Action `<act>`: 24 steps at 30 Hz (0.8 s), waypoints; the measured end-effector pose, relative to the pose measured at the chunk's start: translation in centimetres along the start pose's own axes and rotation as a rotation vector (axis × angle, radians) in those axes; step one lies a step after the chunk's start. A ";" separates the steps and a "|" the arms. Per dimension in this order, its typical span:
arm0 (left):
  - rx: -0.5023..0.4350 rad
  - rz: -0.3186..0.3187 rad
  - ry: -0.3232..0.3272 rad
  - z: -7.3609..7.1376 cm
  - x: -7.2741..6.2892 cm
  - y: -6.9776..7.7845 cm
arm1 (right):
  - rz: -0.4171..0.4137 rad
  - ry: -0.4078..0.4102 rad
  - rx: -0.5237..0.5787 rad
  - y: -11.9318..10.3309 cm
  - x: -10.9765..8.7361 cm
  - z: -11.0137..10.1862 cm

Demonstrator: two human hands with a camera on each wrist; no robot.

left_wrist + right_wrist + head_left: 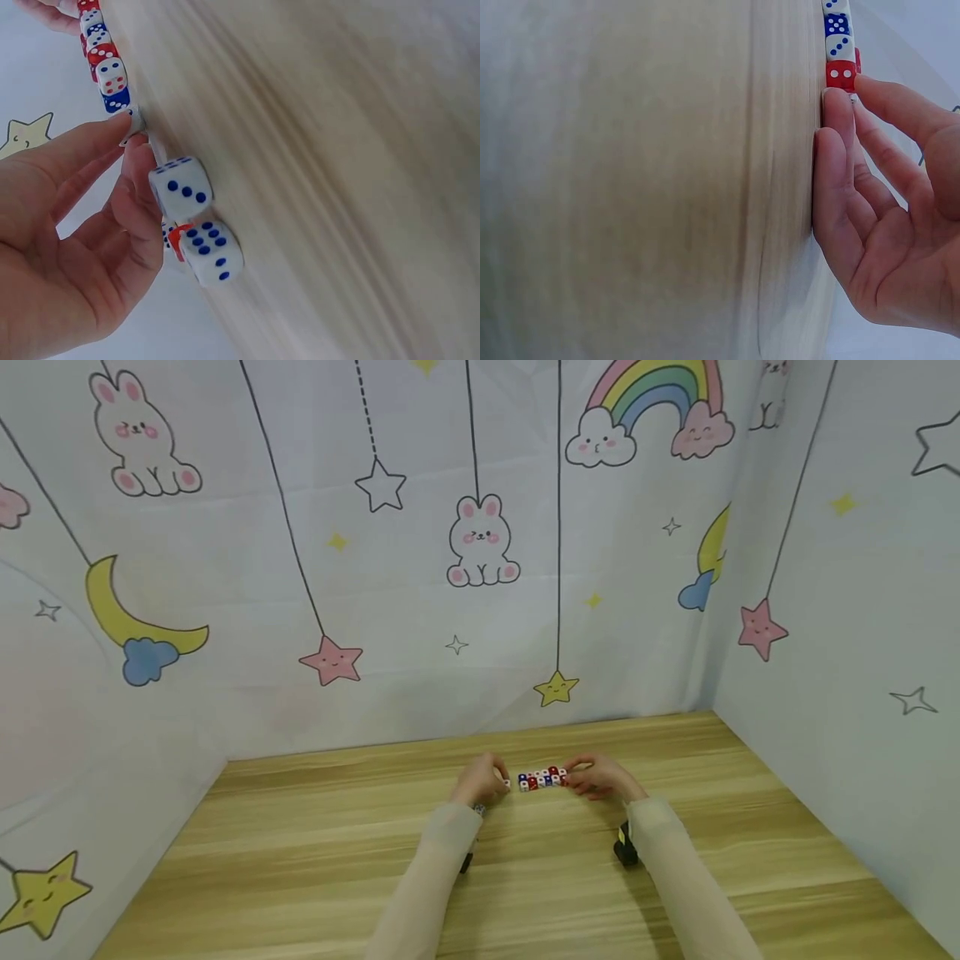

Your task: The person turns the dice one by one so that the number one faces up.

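Observation:
Near the far side of the table, my left hand [480, 779] pinches a white die [135, 124] between thumb and fingertips, a small gap left of a double row of dice [542, 779]. The dice are white, red and blue, packed side by side. A blue die [117, 101] shows close past the left fingertips. At the row's right end my right hand [600, 775] holds a red die [841, 75], its thumb and a fingertip on that end. The lower right fingers [829, 165] lie along the tabletop.
By the left palm are a white die [180, 186] and another white die [214, 253], with a red one partly hidden behind them. A patterned white cloth [420, 610] backs the wood-grain table [337, 860] and stands along both sides.

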State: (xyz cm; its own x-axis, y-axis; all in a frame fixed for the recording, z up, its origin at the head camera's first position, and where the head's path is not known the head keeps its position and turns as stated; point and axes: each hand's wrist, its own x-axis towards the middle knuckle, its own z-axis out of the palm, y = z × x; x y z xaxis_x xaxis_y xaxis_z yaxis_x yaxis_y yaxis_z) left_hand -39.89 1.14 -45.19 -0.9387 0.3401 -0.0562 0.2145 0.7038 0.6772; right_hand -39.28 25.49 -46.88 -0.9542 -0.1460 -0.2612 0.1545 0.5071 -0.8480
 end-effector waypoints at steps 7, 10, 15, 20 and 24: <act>0.125 0.021 0.045 0.6 0.4 0.4 | 0.002 0.012 -0.008 0.2 0.3 0.1; 0.139 0.034 0.045 0.6 0.4 0.6 | 0.004 0.012 -0.006 0.1 0.3 0.1; 0.095 0.054 -0.007 0.3 0.0 0.9 | 0.005 0.010 -0.008 0.0 0.1 0.0; 0.058 0.054 -0.040 0.1 -0.3 0.9 | 0.016 0.020 -0.014 -0.1 0.0 0.0; 0.033 0.060 -0.040 0.2 -0.3 0.7 | 0.023 0.013 -0.011 -0.2 0.0 0.0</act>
State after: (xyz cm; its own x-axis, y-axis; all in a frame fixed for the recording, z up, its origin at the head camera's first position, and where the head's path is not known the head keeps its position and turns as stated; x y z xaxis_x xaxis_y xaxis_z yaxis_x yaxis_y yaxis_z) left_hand -39.39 1.64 -44.82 -0.9124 0.4067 -0.0464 0.2792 0.7012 0.6560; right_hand -39.28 25.37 -46.75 -0.9536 -0.1233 -0.2745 0.1738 0.5191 -0.8369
